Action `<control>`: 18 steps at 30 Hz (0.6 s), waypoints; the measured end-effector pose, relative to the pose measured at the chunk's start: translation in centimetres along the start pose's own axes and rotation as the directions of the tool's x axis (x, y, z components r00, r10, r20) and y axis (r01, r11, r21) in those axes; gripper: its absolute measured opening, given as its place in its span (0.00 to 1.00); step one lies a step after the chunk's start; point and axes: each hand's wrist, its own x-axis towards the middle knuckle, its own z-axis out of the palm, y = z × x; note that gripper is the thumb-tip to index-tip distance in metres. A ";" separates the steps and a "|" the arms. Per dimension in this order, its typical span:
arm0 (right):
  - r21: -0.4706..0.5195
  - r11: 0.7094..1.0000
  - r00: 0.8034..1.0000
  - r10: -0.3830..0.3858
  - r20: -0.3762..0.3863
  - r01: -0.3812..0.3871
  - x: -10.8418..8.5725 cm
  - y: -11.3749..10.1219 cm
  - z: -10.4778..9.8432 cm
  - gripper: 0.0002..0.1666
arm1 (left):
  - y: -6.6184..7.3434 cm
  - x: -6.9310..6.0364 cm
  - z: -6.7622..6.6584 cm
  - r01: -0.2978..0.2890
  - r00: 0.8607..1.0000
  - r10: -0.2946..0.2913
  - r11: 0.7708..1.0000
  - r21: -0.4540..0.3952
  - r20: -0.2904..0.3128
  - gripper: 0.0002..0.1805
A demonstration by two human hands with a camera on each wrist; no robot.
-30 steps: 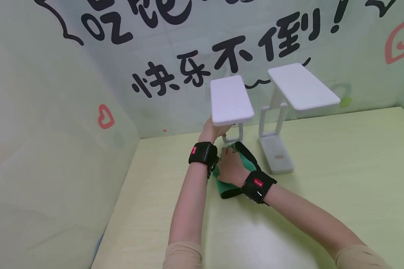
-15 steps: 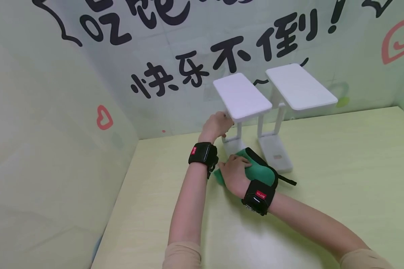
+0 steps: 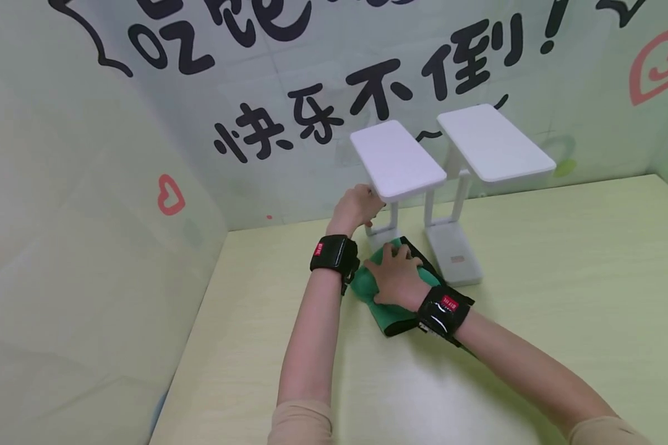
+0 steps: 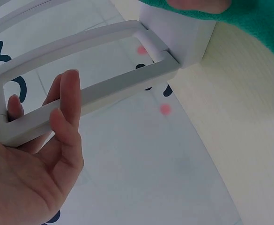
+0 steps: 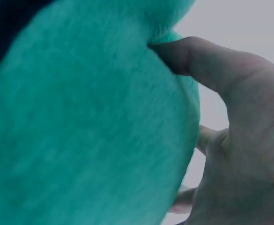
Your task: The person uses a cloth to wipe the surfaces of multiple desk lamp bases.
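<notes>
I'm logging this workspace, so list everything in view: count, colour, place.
Table: 1, pale yellow, across the foreground
Left stand: 1, white, on table
Right stand: 1, white, on table, beside it
Cloth: 1, green and black, at left stand's base
Walls: 3, pale, left, behind, right
Writing: 2 lines, black, back wall
Hearts: 2, red, walls, far left and right
Spots: several, red or green, walls
Wristbands: 2, black, one per wrist
Sleeves: 2, beige, on arms
Left hand: 1, holding left stand
Right hand: 1, gripping cloth

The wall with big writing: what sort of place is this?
Indoors, perhaps a corner set up for recording handwork, though that's a guess: a wall printed with Chinese characters, a pale table against it, and black wristbands on the person's arms.
</notes>
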 end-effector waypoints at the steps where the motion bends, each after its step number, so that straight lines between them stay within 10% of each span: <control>1: 0.032 0.999 1.000 -0.005 0.006 0.004 0.0 0.3 0.0 0.44 | 0.0 0.0 0.0 -0.001 1.000 0.001 1.000 0.003 -0.003 0.21; 6: 0.121 0.992 0.999 -0.049 0.010 0.047 0.0 1.6 0.0 0.42 | 0.1 0.2 0.2 0.016 1.000 -0.016 1.000 0.016 -0.022 0.19; 18: -0.034 0.975 0.976 -0.219 -0.012 0.219 -1.4 1.3 -0.3 0.37 | 0.6 -0.1 1.0 0.025 0.978 0.002 0.992 0.124 -0.207 0.16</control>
